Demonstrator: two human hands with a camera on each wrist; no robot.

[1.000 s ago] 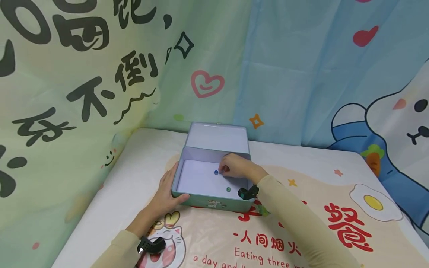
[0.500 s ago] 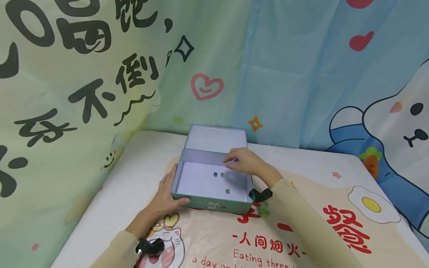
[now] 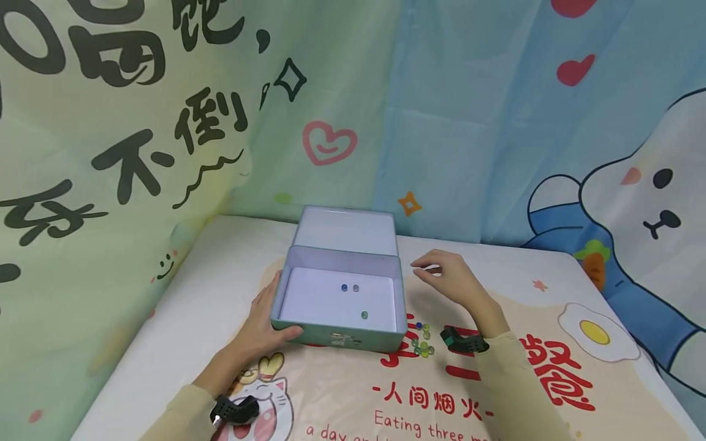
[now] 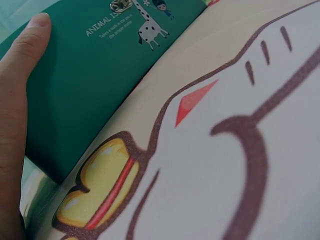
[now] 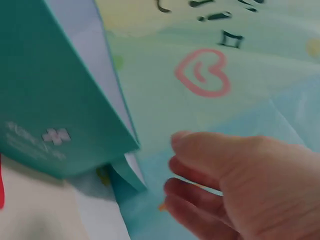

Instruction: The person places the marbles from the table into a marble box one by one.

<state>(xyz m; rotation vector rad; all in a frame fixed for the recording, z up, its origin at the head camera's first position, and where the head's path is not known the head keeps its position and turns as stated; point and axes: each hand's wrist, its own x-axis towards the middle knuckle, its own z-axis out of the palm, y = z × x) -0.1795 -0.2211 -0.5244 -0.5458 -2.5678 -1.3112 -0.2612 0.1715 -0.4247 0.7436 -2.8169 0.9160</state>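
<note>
A green tin box (image 3: pixel 342 339) stands on the table with its lid (image 3: pixel 347 229) tipped back. Inside, on the white floor, lie a blue marble (image 3: pixel 344 287), a pale clear marble (image 3: pixel 355 288) and a green marble (image 3: pixel 364 315). My left hand (image 3: pixel 265 318) holds the box's left front corner, its thumb (image 4: pixel 31 42) along the front wall and the fingers against the left side. To the right of the box, apart from it, my right hand (image 3: pixel 449 275) hovers with loosely bent fingers; nothing shows between them in the right wrist view.
Several green and yellowish marbles (image 3: pixel 423 349) and a dark blue marble (image 3: pixel 419 326) lie on the printed tablecloth (image 3: pixel 342 392) right of the box's front corner. Behind the table hangs a printed cloth backdrop (image 3: pixel 452 141).
My right hand has left the inside of the box and moved right, past its right wall. The pale marble beside the blue one now shows. My left hand keeps its place on the box.
</note>
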